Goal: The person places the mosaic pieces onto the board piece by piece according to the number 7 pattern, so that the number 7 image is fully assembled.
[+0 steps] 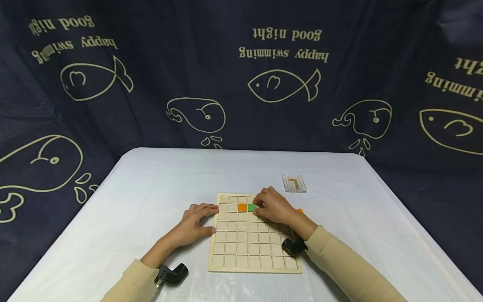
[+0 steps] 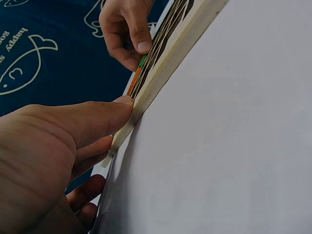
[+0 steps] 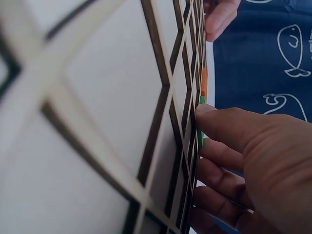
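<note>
A square wooden grid board [image 1: 255,269] lies on the table. In its second row from the far side sit an orange square tile [image 1: 242,207] and, to its right, a green square tile [image 1: 251,207]. My right hand [image 1: 274,206] pinches at the green tile between thumb and fingers; in the right wrist view green [image 3: 201,139] shows on both sides of the thumb, and I cannot tell whether it is one tile or two. With fingers spread and fairly straight, my left hand [image 1: 194,224] touches the board's left edge, its thumb [image 2: 112,116] against the rim.
Beyond the board's far right corner lies a small pattern card [image 1: 294,183] with orange and green squares on a grid. More orange [image 1: 299,210] shows partly behind the right wrist. A white cloth [image 1: 181,172] covers the table, and a dark printed curtain [image 1: 234,126] hangs behind.
</note>
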The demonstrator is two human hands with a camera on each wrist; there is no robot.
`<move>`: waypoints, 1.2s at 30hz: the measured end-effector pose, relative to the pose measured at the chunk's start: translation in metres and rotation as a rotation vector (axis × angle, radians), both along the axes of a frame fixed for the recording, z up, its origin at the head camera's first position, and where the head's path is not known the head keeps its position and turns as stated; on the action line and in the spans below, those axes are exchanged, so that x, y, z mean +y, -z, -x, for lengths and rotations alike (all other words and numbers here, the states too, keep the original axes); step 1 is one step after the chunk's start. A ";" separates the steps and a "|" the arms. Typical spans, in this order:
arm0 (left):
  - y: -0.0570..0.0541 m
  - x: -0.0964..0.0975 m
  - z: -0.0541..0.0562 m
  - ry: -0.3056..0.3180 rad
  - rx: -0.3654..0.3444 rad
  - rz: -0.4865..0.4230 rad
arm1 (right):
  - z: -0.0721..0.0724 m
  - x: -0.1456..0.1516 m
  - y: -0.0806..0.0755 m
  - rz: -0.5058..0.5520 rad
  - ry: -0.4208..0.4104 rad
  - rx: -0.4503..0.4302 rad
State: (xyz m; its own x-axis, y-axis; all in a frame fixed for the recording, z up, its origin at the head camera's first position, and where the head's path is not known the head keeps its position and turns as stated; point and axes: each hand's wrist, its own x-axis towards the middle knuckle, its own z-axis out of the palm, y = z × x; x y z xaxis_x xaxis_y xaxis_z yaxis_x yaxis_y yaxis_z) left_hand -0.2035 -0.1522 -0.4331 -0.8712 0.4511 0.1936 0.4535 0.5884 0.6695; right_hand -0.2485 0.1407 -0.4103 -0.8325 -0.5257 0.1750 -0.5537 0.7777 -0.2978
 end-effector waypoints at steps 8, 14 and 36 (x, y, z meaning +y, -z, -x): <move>0.000 0.000 0.000 0.000 0.003 -0.002 | 0.000 0.001 -0.001 0.010 -0.004 -0.003; 0.001 0.000 0.000 -0.006 -0.005 0.003 | -0.001 0.002 -0.002 0.027 -0.009 -0.020; 0.002 -0.001 0.000 0.004 0.017 0.005 | -0.016 0.015 -0.019 0.145 0.034 -0.090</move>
